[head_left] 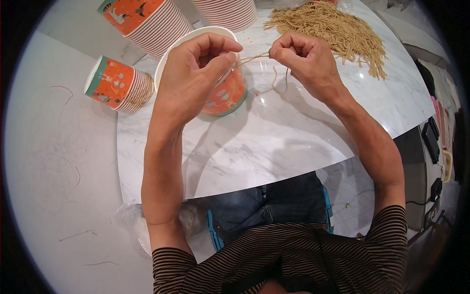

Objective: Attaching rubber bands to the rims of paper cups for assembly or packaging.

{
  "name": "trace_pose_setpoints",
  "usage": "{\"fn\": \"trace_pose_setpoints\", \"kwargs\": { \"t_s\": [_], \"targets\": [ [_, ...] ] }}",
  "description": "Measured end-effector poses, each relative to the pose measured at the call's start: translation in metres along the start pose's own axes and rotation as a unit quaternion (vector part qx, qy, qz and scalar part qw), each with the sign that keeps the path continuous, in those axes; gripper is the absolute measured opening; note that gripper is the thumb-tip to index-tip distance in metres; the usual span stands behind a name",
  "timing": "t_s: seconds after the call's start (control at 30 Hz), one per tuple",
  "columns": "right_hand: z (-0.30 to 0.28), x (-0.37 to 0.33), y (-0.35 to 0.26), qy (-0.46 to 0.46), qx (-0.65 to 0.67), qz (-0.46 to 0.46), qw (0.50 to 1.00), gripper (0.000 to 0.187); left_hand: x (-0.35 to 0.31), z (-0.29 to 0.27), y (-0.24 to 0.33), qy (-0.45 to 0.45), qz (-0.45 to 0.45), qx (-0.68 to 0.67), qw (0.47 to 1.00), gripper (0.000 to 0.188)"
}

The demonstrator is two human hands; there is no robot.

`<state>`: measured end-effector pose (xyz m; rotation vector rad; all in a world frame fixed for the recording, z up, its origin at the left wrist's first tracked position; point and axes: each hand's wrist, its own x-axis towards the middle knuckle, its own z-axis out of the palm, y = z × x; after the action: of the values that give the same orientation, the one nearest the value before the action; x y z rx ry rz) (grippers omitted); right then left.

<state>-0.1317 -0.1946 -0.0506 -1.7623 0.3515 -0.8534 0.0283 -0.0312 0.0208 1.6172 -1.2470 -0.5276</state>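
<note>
A tan cord (255, 58) runs between my two hands, looped into a narrow double strand. My left hand (193, 73) pinches one end of it between thumb and fingers. My right hand (309, 61) is closed on the other end, and a loose tail hangs below its fingers. Behind and beneath my left hand stands an orange paper bucket (226, 99) with a green band and a white rim. My left hand hides part of that bucket. Farther right, a heap of tan cords (330, 32) lies on the white marbled table (235, 157).
Nested paper buckets (159, 29) stand at the back left, with another white-rimmed stack (227, 13) beside them. A smaller stack of orange paper cups (120, 87) lies tilted at the left, with tan cords around its end. A clear plastic bag (133, 223) sits below the table's left edge.
</note>
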Motion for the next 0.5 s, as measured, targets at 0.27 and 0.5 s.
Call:
{"fn": "trace_pose_setpoints", "kwargs": {
  "t_s": [0.27,0.5],
  "targets": [
    [0.0001,0.0022,0.0044,0.013,-0.006,-0.027,1.0,0.023,-0.0007,0.0021,0.0035,0.002,0.013,-0.004,1.0,0.017],
    [-0.0098,0.0041,-0.002,-0.046,0.107,0.055,0.992,0.027,-0.0009,-0.0021,-0.0006,0.013,0.006,-0.017,1.0,0.018]
  ]
}}
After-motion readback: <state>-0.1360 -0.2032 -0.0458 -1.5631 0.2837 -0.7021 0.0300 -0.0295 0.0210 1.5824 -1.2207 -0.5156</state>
